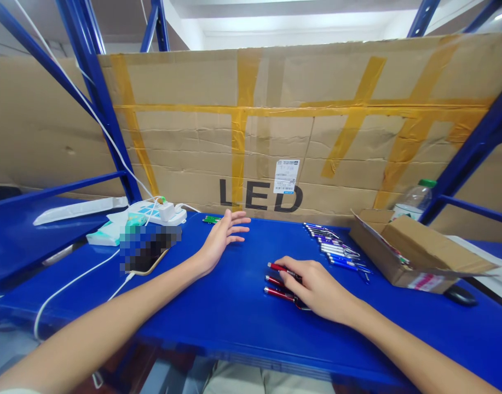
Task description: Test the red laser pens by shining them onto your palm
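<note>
My right hand (318,287) is over a small group of red pens on the blue table, its thumb and fingers closed on the farthest red pen (275,266). Two more red pens (277,294) lie side by side just nearer to me, their right ends partly hidden by the hand. My left hand (219,241) is held open with the fingers stretched toward the right, and nothing is in it. Just behind it, green pens (210,220) lie near the back edge, partly covered by that hand. To the right is a row of blue, purple and silver pens (335,249).
An open cardboard box (419,282) stands at the right, with a black mouse (461,295) and a bottle (415,200) by it. At the left are a phone (152,253), a power strip (172,216) and white cables. A large carton (185,148) walls off the back.
</note>
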Demonstrator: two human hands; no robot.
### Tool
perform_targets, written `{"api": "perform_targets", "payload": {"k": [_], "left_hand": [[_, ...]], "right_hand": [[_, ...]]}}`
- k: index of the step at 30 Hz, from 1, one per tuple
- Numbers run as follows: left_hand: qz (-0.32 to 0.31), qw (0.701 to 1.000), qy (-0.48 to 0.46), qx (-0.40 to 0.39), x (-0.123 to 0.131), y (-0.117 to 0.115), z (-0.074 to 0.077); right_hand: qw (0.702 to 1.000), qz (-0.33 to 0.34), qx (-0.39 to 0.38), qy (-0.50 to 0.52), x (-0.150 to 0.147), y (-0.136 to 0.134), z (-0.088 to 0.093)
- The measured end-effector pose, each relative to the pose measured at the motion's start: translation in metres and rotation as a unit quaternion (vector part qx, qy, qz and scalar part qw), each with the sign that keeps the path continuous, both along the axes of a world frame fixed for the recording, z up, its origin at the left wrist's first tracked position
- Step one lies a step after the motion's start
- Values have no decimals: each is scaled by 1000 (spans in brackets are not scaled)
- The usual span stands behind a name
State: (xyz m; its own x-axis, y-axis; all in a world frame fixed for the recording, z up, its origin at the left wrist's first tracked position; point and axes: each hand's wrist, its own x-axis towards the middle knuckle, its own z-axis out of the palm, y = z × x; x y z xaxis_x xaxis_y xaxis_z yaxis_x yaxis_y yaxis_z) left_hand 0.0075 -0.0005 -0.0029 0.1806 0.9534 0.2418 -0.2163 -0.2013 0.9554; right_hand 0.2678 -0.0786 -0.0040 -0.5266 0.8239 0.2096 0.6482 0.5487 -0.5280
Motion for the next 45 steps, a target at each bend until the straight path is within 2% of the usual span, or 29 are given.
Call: {"api": "perform_targets", "payload": {"k": [3,9,12,14,18,20,23,27,29,34,36,41,43,45], "left_hand": [[-1,1000,1,1,0,0,0],[-7,1000,12,-2,-1,-1,1],[-12,1000,17,-4,-1,-2,1],[-13,1000,18,-4,-1,-1,1],[-9,1000,16,-7,0,0,1],[-8,1000,15,-8,0,0,1],[-9,1000,19,-3,0,-2,2],[-11,1000,20,-4,0,-5,3],[-10,1000,19,-6,0,-4,2],[-6,1000,23,-6,0,-3,2],[-7,1000,23,-6,0,-3,2],[-16,1000,24,-8,0,-5,3],[-16,999,26,-8,0,-5,3],[-14,1000,26,-9,1,-5,2]], "right_hand": [[1000,18,-6,20,-1,-2,1],[992,-99,82,11,4,8,-8],[988,-124,91,-8,6,11,-10],[991,-100,88,-9,5,9,-9],[998,0,69,2,1,1,-4],[998,13,69,5,0,0,-4],[994,-54,89,19,2,5,-7],[987,-143,79,5,7,14,-11],[988,-129,79,1,7,13,-10],[995,7,98,10,2,4,-6],[995,6,102,14,1,4,-7],[991,-97,91,11,5,11,-9],[992,-86,87,9,5,9,-7],[996,-32,77,8,4,4,-4]]}}
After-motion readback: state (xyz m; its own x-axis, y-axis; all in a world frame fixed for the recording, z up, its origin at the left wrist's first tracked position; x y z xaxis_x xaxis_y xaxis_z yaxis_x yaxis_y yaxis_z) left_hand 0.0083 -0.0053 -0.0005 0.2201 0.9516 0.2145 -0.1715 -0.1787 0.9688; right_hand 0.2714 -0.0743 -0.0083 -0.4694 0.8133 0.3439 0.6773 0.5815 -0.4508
